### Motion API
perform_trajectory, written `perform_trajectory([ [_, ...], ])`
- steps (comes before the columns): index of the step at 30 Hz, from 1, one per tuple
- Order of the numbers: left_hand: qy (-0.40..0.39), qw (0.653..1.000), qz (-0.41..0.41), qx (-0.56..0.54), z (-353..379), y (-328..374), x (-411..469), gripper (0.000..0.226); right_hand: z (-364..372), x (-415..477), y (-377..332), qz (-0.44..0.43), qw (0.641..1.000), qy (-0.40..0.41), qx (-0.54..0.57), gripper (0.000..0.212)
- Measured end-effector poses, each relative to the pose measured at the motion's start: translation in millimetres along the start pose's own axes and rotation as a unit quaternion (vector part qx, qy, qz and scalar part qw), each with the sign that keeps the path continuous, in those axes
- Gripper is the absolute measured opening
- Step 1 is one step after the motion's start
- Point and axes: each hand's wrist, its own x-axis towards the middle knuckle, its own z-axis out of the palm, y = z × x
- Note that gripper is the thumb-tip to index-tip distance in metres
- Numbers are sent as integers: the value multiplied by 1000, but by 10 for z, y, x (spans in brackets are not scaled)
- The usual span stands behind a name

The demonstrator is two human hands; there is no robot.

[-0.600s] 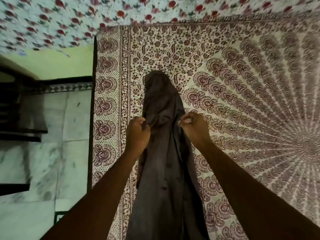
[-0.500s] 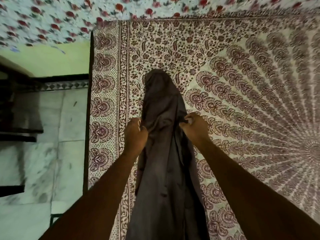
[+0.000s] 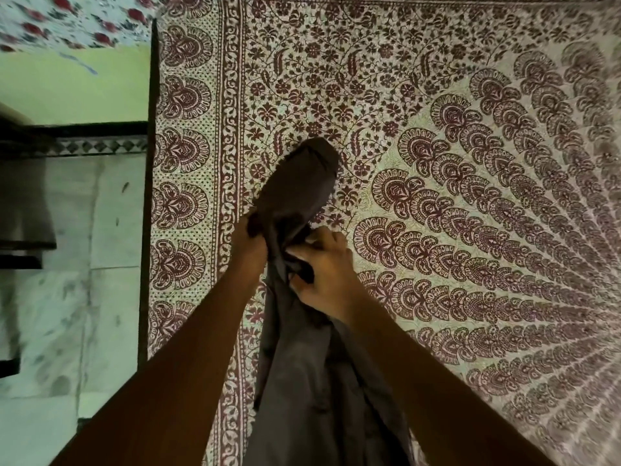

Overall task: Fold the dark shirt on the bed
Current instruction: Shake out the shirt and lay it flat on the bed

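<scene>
Now my left hand [image 3: 250, 245] is clutching the dark shirt [image 3: 302, 381] by its left edge and my right hand [image 3: 324, 279] is pinching its bunched cloth; it is lying from centre to bottom of the frame on the bedsheet [image 3: 453, 146].

The dark shirt [image 3: 302, 381] is smooth, faintly sheeny cloth; the bedsheet [image 3: 437, 163] is matt printed cotton-like fabric.

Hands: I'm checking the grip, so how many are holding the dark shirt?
2. The left hand grips the dark shirt at its left edge; the right hand pinches its middle.
</scene>
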Motion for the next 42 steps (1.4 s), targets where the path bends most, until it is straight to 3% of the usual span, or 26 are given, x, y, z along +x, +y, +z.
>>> perform_trajectory([
  [2,5,1000,9,7,-55,-4,53,36,21,3,-76,19,994,1,109,36],
  [3,8,1000,7,-1,-55,-7,78,37,-20,28,-139,72,968,25,238,24],
  [5,4,1000,-4,-11,-34,-10,84,37,-119,139,-186,213,873,66,434,23],
  [7,-10,999,0,38,3,-27,104,33,-184,275,-98,292,811,110,495,28],
  [9,-52,997,-18,52,5,3,101,21,-248,375,31,329,791,107,505,27],
  [13,-85,986,-115,-90,-16,220,-96,16,-485,329,129,320,766,-1,558,40],
  [15,-150,959,-155,-185,-64,358,-315,43,-620,200,114,282,781,-38,556,19],
  [17,-193,930,-167,-263,-141,442,-522,53,-733,26,64,243,797,-43,551,9],
  [20,-238,905,-161,-312,-316,566,-879,40,-948,-304,-82,204,793,-8,574,19],
  [23,-275,887,-193,-315,-472,657,-1249,56,-1208,-670,-220,165,792,25,588,31],
  [25,-273,900,-179,-290,-561,694,-1522,49,-1422,-954,-351,126,807,40,575,28],
  [28,-270,935,-75,-218,-720,787,-1911,29,-1762,-1391,-590,63,848,48,525,26],
  [32,-282,954,81,-57,-984,1050,-2498,48,-2353,-2059,-1019,-30,931,54,361,13],
  [35,-241,951,182,59,-1146,1292,-2938,41,-2754,-2598,-1316,-67,974,72,202,29],
  [37,-212,943,227,122,-1247,1447,-3195,55,-2949,-2916,-1396,-63,983,105,139,13],
  [39,-179,937,259,150,-1340,1621,-3469,64,-3205,-3251,-1409,-48,984,137,101,27],
  [42,-174,924,298,164,-1422,1884,-3884,50,-3609,-3686,-1419,-18,988,141,56,42],
])
